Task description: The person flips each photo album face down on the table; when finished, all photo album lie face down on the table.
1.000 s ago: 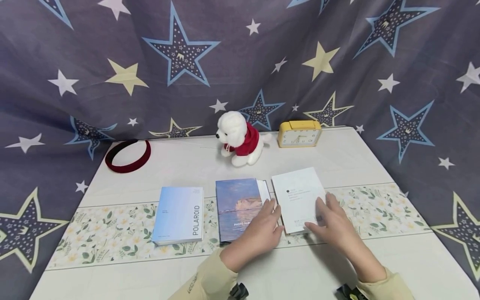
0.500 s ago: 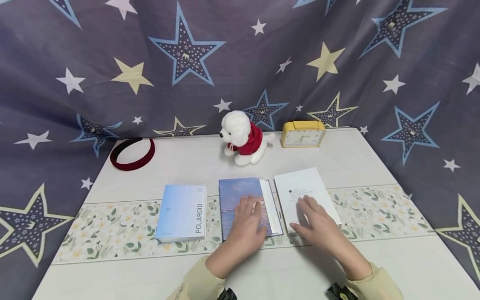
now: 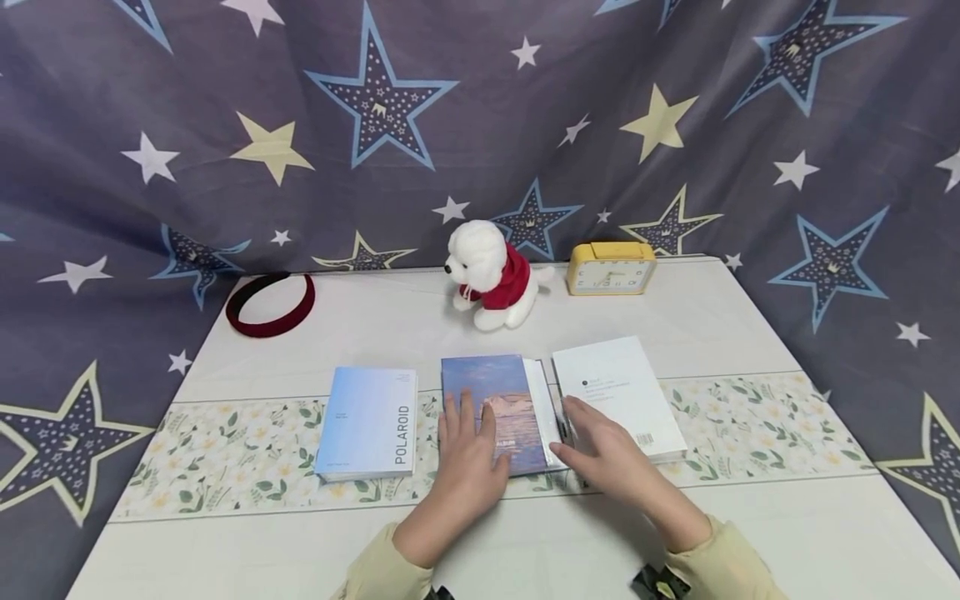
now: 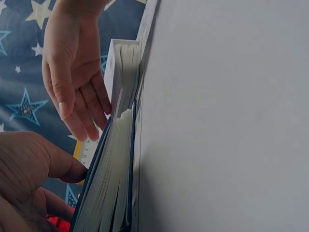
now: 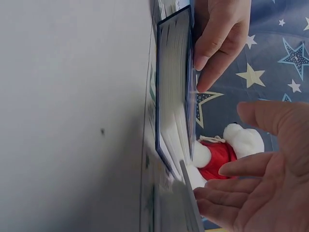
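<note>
Item one: photo album, seascape cover upward, lying mid-row on the surface, a pale strip showing along its right side. I see the left hand over its front, fingers straight and spread.
Item two: white book, dark print and a barcode on its face, lying slightly askew just beside the album. I find the right hand at its near left corner, fingers extended, thumb apart and pointing toward the album; I cannot tell whether the fingertips touch either volume.
Item three: blue-to-white book, lettered POLAROID, left of the album and apart from it. All three lie across a floral band.
Rear, left to right: dark red headband; white plush dog in a red hoodie, facing left; yellow clock.
Backdrop: star-printed cloth.
</note>
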